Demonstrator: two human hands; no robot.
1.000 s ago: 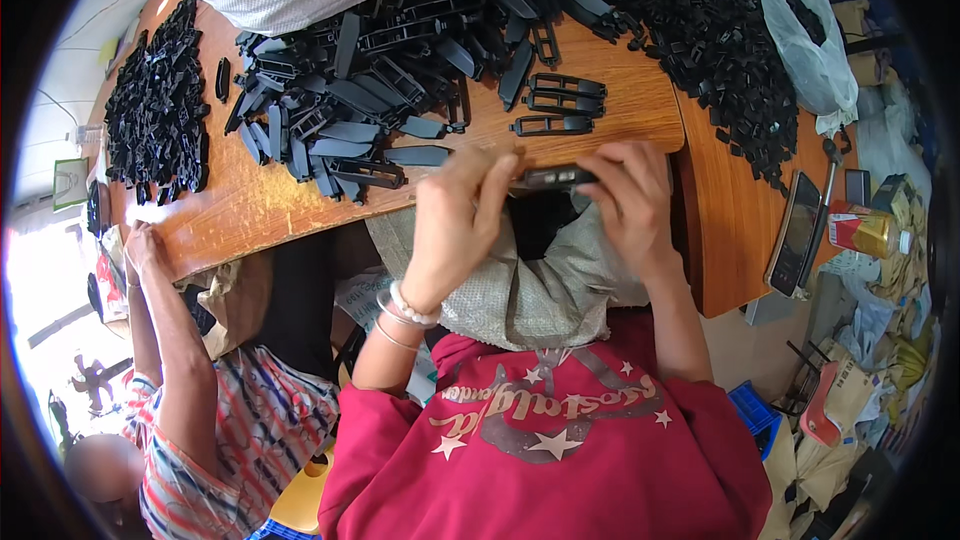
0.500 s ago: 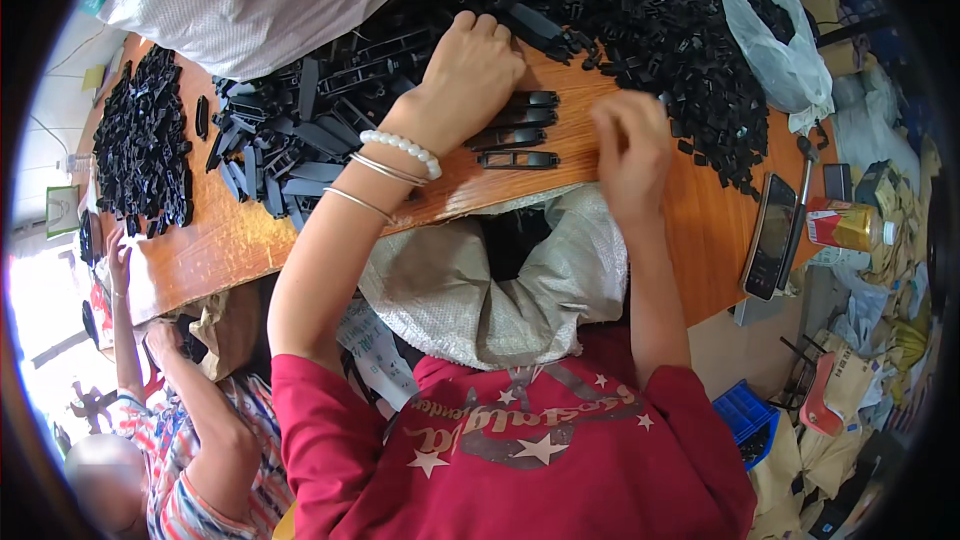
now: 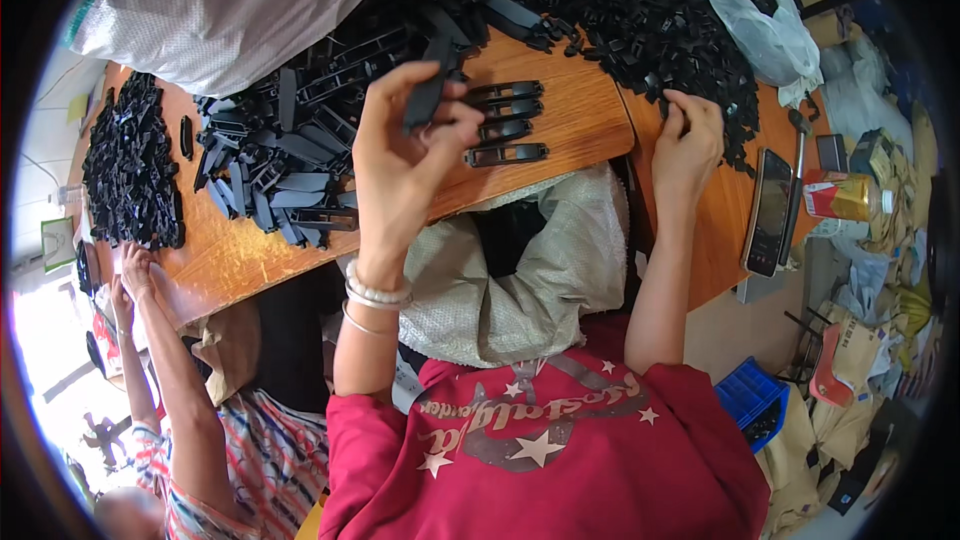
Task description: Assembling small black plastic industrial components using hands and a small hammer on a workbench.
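My left hand point(image 3: 395, 175) is raised above the table with a long dark plastic piece point(image 3: 428, 90) between thumb and fingers. To its right, several black rectangular plastic frames point(image 3: 507, 154) lie in a row, one behind another. My right hand point(image 3: 690, 148) is at the near edge of a heap of small black plastic parts point(image 3: 640, 25). Its fingers are drawn together; whether a small part is between them I cannot make out. Left of my left hand spreads a pile of long black frames and flat covers point(image 3: 300, 145).
A white woven sack point(image 3: 240, 0) rests at the back left; another sack point(image 3: 470, 305) hangs at the table's point(image 3: 580, 125) front edge. To the right are a plastic bag point(image 3: 765, 30), a phone point(image 3: 768, 210) and a bottle point(image 3: 850, 202). A co-worker's hands point(image 3: 135, 275) reach the left heap point(image 3: 130, 160).
My left hand has come back from the pile toward me, now holding a long dark piece. My right hand has moved right to the small-parts heap. The co-worker's hands have come together.
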